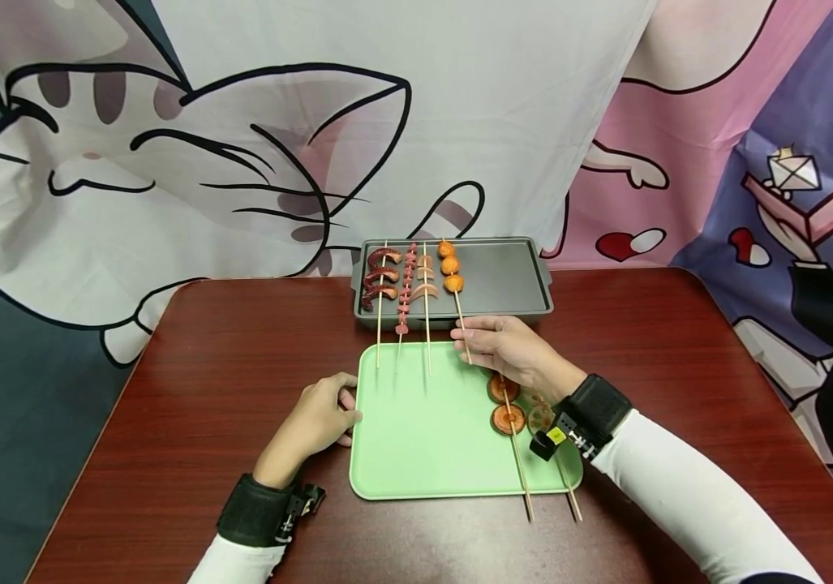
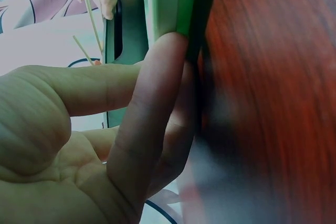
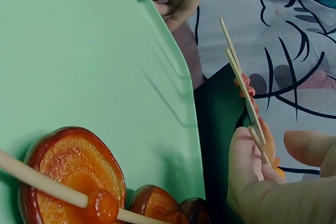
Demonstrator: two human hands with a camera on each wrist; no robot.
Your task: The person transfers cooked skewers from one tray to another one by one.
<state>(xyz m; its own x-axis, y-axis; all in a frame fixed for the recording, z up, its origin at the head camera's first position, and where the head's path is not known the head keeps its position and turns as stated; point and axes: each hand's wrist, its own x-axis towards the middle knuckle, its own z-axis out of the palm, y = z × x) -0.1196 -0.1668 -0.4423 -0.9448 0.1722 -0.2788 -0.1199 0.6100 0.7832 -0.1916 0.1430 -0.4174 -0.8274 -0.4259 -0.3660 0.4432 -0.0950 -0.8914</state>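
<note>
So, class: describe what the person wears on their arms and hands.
Both arms have long white sleeves. Each wrist carries a wide black strap with a small device on it; the one by the right hand shows a yellow mark. The left hand and right hand are bare, without gloves.

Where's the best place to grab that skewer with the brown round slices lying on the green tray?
Probably the bare wooden end of the mushroom skewer, which sticks out past the near edge of the green tray. Come from the near side and pinch the stick there: the slices look glazed and sit further up.
</note>
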